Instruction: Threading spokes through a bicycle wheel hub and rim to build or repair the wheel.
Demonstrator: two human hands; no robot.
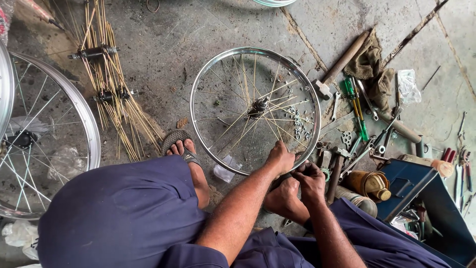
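Bicycle wheel rim [208, 64] with brass-coloured spokes lies flat on the concrete floor [163, 39], mid-floor, just ahead of the person's knees. Left hand [280, 157] grips the rim's near edge, fingers curled over it. Right hand [308, 179] sits just beside it at the same near edge, fingers pinched together; what it pinches is too small to tell. Hub [259, 105] at centre. Hammer [337, 69] and screwdrivers [358, 106] lie right of the wheel. Loose spoke bundles [111, 89] lie left.
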